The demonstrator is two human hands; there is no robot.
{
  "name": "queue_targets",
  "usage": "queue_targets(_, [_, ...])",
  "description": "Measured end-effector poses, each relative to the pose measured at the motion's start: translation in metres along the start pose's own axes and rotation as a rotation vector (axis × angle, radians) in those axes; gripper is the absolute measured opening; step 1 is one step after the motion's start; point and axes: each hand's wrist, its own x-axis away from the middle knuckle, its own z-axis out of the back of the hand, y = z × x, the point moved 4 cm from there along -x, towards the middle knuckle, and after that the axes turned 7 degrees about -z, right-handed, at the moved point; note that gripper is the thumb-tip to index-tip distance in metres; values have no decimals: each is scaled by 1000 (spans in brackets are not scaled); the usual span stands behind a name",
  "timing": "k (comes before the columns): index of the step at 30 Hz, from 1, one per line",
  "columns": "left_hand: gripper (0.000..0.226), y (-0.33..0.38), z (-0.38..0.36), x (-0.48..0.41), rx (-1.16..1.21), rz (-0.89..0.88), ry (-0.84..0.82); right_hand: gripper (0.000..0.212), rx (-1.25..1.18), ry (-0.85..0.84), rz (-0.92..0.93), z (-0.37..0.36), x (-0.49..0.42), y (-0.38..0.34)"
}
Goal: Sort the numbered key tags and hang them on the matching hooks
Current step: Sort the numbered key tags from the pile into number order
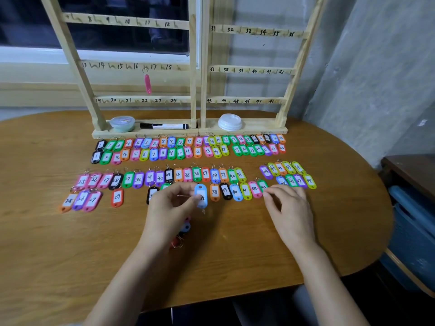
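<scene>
On the tabletop [235, 255] most key tags [197, 151] lie in number rows. Only one pink tag [147, 84] hangs on the rack [195, 90], so most hanging is left. The left hand [169, 208] pinches a blue tag [200, 194]; the right hand [289, 208] rests loose, holding nothing.

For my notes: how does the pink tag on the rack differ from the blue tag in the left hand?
The pink tag hangs from a hook, ring up; the blue tag is pinched by the left hand, ring down. The pink tag shows no label; the blue tag's label faces the camera. Both are oval.
</scene>
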Motion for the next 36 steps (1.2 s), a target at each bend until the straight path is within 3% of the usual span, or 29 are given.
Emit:
queue_targets(6, [15,3,8,-2,107,26,38,13,-308,-40,13,0,5,-27])
queue_targets(12, [31,3,16,2,109,9,29,14,-716,-299,-98,-24,34,-80])
queue_targets(19, [4,2,24,10,158,31,78,13,-739,-284,-110,-26,44,-83])
queue_targets(30, [6,-2,5,13,27,15,-11,13,-862,-327,-165,-22,44,-83])
queue_targets(36, [5,2,-3,15,-136,-106,-141,9,-921,-291,-264,-24,43,-76])
